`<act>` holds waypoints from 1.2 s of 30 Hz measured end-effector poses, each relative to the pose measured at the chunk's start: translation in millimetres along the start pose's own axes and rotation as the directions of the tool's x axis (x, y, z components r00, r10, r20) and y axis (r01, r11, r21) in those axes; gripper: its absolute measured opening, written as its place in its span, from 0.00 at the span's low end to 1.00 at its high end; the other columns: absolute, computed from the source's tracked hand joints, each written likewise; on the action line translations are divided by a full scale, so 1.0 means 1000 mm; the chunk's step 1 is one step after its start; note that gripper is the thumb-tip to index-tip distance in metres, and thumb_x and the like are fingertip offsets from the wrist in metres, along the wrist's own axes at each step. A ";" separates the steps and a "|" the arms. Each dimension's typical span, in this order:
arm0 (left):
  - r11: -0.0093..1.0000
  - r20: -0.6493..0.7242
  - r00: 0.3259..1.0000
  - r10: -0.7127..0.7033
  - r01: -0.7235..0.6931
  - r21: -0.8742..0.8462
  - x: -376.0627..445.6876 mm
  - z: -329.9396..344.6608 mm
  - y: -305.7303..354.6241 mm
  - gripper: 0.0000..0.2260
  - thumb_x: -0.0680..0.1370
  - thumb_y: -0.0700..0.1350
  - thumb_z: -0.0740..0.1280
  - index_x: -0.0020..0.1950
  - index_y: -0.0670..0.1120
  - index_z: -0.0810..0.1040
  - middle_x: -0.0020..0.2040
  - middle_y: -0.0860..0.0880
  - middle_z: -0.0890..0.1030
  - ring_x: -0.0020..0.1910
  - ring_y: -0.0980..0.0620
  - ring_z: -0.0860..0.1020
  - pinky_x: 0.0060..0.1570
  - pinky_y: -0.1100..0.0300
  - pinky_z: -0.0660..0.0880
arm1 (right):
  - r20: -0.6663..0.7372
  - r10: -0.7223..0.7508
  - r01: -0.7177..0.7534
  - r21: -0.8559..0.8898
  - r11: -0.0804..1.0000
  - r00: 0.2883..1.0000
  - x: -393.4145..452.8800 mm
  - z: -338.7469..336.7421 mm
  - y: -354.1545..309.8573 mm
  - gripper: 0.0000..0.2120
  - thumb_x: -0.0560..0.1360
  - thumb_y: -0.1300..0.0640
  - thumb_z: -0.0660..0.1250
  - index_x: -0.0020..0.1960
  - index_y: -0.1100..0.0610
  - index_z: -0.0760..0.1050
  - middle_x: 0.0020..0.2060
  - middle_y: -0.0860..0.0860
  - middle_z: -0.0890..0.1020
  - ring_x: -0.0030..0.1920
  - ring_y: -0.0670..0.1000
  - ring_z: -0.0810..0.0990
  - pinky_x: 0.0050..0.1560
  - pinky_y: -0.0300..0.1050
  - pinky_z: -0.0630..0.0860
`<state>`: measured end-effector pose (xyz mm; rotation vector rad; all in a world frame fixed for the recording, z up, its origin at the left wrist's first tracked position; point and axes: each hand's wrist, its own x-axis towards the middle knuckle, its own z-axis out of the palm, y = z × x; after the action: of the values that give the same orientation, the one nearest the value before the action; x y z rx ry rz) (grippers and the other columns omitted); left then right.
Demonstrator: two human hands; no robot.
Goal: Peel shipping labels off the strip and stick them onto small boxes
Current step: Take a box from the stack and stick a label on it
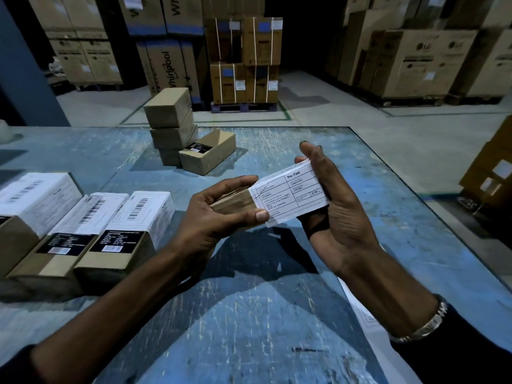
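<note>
Both hands hold a small box with a shipping label on it above the blue table.

The left hand point(219, 209) curls its fingers round the brown end of the small box point(235, 202), thumb tip on the near edge of the white shipping label point(291, 194). The right hand point(332, 206) lies flat and straight-fingered against the box's other end, palm against the label's far edge. Left of the left fingers, three labelled boxes point(83, 231) sit side by side on the table point(277, 314); beyond the fingertips stands a stack of plain boxes point(171, 126) with one more box point(206, 155) just beside it. A white paper strip point(368, 317) lies under the right wrist.
</note>
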<state>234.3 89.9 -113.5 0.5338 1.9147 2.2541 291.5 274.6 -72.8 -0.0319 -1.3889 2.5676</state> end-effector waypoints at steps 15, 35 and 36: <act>0.999 0.018 0.999 0.048 -0.048 -0.007 -0.002 0.000 0.005 0.34 0.61 0.37 0.85 0.66 0.44 0.84 0.61 0.43 0.87 0.60 0.41 0.86 0.56 0.50 0.85 | 0.015 -0.007 0.008 -0.087 0.996 1.000 -0.003 0.000 -0.006 0.15 0.71 0.43 0.73 0.55 0.46 0.89 0.51 0.46 0.84 0.56 0.50 0.79 0.57 0.49 0.78; 0.983 -0.018 0.999 -0.047 0.043 -0.176 -0.002 0.008 0.013 0.18 0.65 0.36 0.78 0.51 0.51 0.90 0.55 0.45 0.89 0.53 0.47 0.88 0.47 0.60 0.85 | 0.070 -0.031 0.038 -0.097 0.995 0.997 -0.002 -0.002 -0.004 0.22 0.79 0.40 0.65 0.70 0.45 0.82 0.60 0.44 0.86 0.65 0.45 0.82 0.74 0.56 0.76; 0.981 -0.004 0.998 -0.057 0.055 -0.188 -0.002 0.007 0.013 0.18 0.66 0.35 0.78 0.53 0.50 0.90 0.56 0.44 0.89 0.54 0.47 0.88 0.48 0.59 0.85 | 0.074 -0.042 0.052 -0.128 0.990 0.996 -0.002 -0.002 -0.003 0.23 0.76 0.39 0.68 0.69 0.43 0.82 0.63 0.44 0.85 0.69 0.46 0.80 0.77 0.59 0.73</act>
<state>240.6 93.3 -100.0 0.4386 1.6749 2.3720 294.4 277.3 -71.0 0.0714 -1.5621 2.4588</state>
